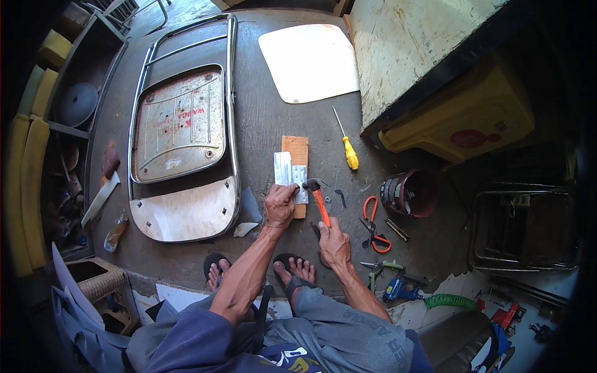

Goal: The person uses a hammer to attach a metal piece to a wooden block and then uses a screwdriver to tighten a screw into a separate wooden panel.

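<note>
Right, watch those fingertips! Your left hand [280, 208] is curled on the bright metal strip [283, 166] and the holed metal plate [300, 176] beside it, on the wooden block [295, 148] at mid-frame; whether it pinches anything, I can't tell. Your right hand [335, 242] is wrapped round the orange handle of the hammer [320, 206], whose head sits just beside your left fingers. A swing drifting left could catch a knuckle, I'd judge; a poorly held plate could skid off the wood, and an off-centre blow could tip the block. Now the pose: your left forearm slants up and right from the lower centre, hand bent over the metal; your right forearm angles up and left, low to the floor, fist just below the hammer head.
</note>
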Demonstrator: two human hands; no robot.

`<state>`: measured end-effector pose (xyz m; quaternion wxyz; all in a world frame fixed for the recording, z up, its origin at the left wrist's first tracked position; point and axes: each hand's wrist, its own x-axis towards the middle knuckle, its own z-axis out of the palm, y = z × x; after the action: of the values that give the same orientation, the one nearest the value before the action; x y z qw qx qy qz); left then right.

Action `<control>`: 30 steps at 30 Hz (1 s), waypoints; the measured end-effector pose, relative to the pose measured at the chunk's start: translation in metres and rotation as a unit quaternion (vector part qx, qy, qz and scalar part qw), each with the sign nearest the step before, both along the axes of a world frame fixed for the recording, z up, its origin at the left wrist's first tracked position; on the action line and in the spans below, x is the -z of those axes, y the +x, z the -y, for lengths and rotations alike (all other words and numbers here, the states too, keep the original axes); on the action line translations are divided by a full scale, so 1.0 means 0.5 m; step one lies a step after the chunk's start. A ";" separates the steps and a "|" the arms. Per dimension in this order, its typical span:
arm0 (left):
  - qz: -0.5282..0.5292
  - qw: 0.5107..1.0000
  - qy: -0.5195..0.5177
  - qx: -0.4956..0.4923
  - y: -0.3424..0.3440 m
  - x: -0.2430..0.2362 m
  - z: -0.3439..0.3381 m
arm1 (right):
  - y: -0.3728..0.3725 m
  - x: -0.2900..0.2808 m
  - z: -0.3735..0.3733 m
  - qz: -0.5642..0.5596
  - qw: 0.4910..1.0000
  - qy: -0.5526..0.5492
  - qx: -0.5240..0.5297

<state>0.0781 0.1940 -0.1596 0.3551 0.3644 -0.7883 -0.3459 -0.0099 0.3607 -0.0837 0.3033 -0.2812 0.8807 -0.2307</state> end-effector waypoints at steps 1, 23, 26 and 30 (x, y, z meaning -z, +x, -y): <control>-0.004 1.000 0.008 -0.003 0.000 -0.002 -0.001 | -0.001 -0.003 -0.002 -0.005 1.000 0.000 -0.002; 0.017 0.998 -0.042 0.054 0.014 -0.001 0.001 | 0.006 -0.031 -0.042 -0.195 0.965 -0.108 -0.140; 0.026 0.996 -0.060 0.054 0.016 0.001 0.005 | 0.007 -0.050 -0.040 -0.168 0.968 -0.151 -0.109; 0.026 0.996 -0.064 0.064 0.017 -0.007 0.013 | 0.012 -0.031 -0.037 -0.133 0.982 -0.021 -0.134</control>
<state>0.0868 0.1874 -0.1560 0.3342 0.2985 -0.8396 -0.3072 -0.0041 0.3794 -0.0684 0.2060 -0.4313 0.8624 -0.1670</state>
